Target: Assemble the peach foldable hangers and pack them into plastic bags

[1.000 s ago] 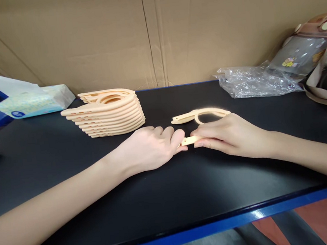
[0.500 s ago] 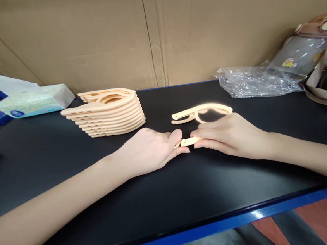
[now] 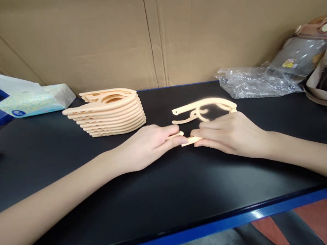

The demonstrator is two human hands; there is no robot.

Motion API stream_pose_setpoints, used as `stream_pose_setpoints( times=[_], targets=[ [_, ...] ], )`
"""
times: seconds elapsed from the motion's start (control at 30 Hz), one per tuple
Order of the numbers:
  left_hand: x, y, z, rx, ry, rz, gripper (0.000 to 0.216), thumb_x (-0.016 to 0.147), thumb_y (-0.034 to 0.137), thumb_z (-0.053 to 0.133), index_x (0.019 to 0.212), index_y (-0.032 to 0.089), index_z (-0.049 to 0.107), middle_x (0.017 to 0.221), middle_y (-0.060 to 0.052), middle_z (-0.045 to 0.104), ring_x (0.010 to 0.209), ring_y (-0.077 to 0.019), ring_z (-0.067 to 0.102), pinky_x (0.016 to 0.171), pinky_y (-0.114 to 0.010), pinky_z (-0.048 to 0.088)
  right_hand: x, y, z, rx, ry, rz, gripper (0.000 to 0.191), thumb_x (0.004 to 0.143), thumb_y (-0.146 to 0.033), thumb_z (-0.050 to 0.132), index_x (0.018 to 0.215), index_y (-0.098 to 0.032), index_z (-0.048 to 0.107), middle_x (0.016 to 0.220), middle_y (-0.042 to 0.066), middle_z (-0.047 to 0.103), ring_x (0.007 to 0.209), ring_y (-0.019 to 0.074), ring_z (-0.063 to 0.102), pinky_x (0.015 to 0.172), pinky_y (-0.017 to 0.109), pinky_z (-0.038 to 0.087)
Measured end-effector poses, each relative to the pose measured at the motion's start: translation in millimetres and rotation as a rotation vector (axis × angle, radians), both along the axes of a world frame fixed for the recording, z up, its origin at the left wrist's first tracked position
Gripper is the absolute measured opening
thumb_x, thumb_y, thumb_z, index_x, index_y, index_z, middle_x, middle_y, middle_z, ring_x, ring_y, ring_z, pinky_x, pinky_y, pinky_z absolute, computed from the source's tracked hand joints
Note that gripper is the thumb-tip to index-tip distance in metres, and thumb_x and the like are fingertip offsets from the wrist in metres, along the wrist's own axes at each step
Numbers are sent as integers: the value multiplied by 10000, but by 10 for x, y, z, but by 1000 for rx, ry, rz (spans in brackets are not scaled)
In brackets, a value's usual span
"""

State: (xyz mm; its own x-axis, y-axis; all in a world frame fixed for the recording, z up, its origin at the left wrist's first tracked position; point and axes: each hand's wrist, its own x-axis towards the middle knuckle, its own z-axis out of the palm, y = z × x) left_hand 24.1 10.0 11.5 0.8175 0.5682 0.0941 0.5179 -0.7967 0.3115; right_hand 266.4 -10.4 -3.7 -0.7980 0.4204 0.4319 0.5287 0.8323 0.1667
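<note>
My left hand [image 3: 154, 145] is closed, thumb and fingers pinching a cream plastic folding hanger piece [image 3: 175, 135]; its knobbed tip sticks out past the fingertips. My right hand [image 3: 227, 135] grips a cream folding hanger arm [image 3: 189, 141], whose flat end points left and lies just in front of the left thumb. Most of both pieces is covered by the fingers. Right behind the right hand shows a curved hanger arm [image 3: 205, 103] with a hook [image 3: 199, 113]; whether it joins the held arm is hidden. To the left stands a stack of folded cream hangers [image 3: 110, 114].
A tissue pack [image 3: 37, 102] lies at the back left of the black table [image 3: 160, 200]. Crumpled clear plastic [image 3: 255, 83], a clear bottle [image 3: 296, 56] and a strap [image 3: 322, 96] sit at the back right. Cardboard [image 3: 98, 35] rises behind. The table's front edge [image 3: 192, 228] is blue.
The piece in my left hand has come apart from the end of the arm in my right hand and now sits slightly above it. The curved hanger arm behind has swung up slightly.
</note>
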Motion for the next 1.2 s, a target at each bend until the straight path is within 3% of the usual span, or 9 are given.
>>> stream_pose_setpoints(
  times=[0.17,0.27,0.37,0.77,1.2],
  targets=[
    [7,-26,9,37,54,27,369,999,457,397,731,204,396,550,61,416,475,-127,462,484,-228,256,-12,-12,6,-4,-13,7,309,1009,-343,416,988,-173,674,755,-4,700,580,117,615,508,262,344],
    [12,-45,-27,88,73,39,417,948,544,468,719,209,373,531,69,403,453,-125,450,469,-221,240,-5,-2,3,-9,-1,8,323,1015,-343,402,1011,-170,675,811,11,726,602,119,635,515,259,360],
    [12,-48,-52,128,77,30,421,940,526,501,708,210,350,526,74,399,443,-120,444,463,-217,229,2,5,2,-2,1,7,324,1015,-340,402,1026,-174,680,847,17,739,614,122,647,522,261,374],
    [48,-78,-53,366,292,18,340,1010,444,385,790,188,427,548,27,554,453,-151,543,430,-228,219,-19,-6,-29,-13,29,-10,338,1018,-334,391,1023,-176,689,853,10,743,654,131,674,536,258,399],
    [45,-86,-56,499,320,-28,353,1028,423,320,796,182,433,511,20,555,416,-171,574,392,-242,177,-13,0,-43,-67,49,-15,330,1019,-328,383,1010,-187,681,892,2,755,726,139,694,556,252,398]
  ],
)
